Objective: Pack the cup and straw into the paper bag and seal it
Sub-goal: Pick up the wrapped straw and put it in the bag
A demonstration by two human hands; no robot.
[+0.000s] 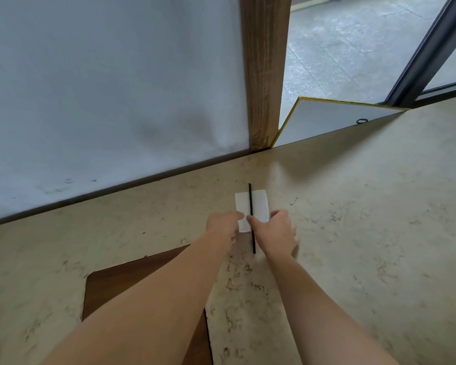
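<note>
**Two hands at the straw, bag and cup not yet in play**

Two bare forearms reach out over the bench (353,233), crossing a flat brown sheet (108,291) at its near edge, probably the paper bag lying flat, though that is a guess. Past it, toward the middle of the bench, the left hand (223,225) touches the near left corner of a white paper slip (258,206), its grip loose and clasping nothing. The right hand (277,233) rests beside the black straw (251,217), forefinger at it; whether that grip pinches it I cannot tell. The straw lies across the slip, pointing toward the far edge. No cup is in view.

To do this step well, steady the slip with the left fingers and lift the straw by its near end, so the paper does not drag along.

Beyond, the mottled beige bench meets a grey wall panel (103,88) and a wooden post (263,75); a gold-edged white board (327,119) sits by the far right edge, paved ground behind it.
</note>
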